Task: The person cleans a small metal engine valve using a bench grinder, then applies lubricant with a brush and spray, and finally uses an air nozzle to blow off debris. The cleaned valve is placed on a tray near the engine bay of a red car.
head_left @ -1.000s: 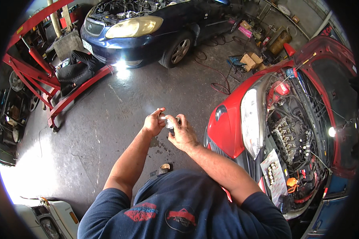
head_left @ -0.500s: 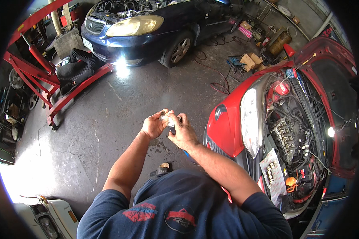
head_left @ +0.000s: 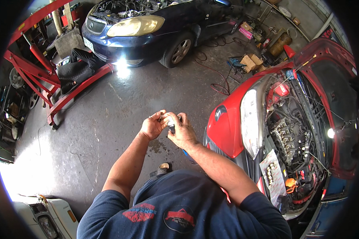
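Both of my hands are raised in front of me over the floor, close together. In my right hand (head_left: 184, 134) is a small pale container with a dark lower part (head_left: 171, 126), gripped by curled fingers that cover most of it. My left hand (head_left: 151, 127) is closed just beside it, its fingertips pinching a small dark piece (head_left: 161, 118) too small to name. The two hands meet at the fingertips.
To my right stands a red car (head_left: 227, 127) with its hood up and engine exposed; a paper sheet (head_left: 273, 175) with small parts lies on its edge. Ahead are a dark blue car (head_left: 147, 44) and a red engine hoist (head_left: 75, 87). A hose (head_left: 217, 85) crosses the floor.
My hands stay in nearly the same place, with only slight finger movement around the container and the small piece.
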The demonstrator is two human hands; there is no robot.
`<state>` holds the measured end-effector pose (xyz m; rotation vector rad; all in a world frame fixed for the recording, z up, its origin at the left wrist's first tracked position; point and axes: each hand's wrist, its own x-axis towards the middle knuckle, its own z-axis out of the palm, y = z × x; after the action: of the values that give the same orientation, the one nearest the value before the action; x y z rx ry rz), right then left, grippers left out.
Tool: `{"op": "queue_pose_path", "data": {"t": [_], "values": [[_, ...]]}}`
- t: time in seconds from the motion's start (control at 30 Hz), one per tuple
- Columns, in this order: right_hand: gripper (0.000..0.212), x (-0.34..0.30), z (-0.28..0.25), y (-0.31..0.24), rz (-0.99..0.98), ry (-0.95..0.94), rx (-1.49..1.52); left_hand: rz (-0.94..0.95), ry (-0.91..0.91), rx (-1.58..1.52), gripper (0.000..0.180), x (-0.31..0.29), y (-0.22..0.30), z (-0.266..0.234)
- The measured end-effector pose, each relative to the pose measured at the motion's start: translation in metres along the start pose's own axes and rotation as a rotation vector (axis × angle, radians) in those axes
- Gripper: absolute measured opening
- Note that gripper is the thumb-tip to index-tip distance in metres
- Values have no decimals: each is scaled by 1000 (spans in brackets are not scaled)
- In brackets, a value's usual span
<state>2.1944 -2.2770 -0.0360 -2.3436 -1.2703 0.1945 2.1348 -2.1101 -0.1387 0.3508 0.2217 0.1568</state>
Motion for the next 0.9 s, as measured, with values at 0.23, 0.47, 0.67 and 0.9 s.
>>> {"op": "queue_pose_path", "data": {"t": [0.23, 0.47, 0.67, 0.9], "values": [[79, -10, 9, -7, -1, -52, 12, 200, 243, 252, 32, -7, -2, -7], [78, -7, 15, -7, -55, -19, -7, 170, 65, 182, 52, -18, 3, -10], [77, -1, 8, -9, -32, -41, -71, 199, 31, 278, 55, -20, -1, -5], [76, -5, 4, -9, -42, -17, -85, 186, 70, 273, 52, -16, -3, -4]]}}
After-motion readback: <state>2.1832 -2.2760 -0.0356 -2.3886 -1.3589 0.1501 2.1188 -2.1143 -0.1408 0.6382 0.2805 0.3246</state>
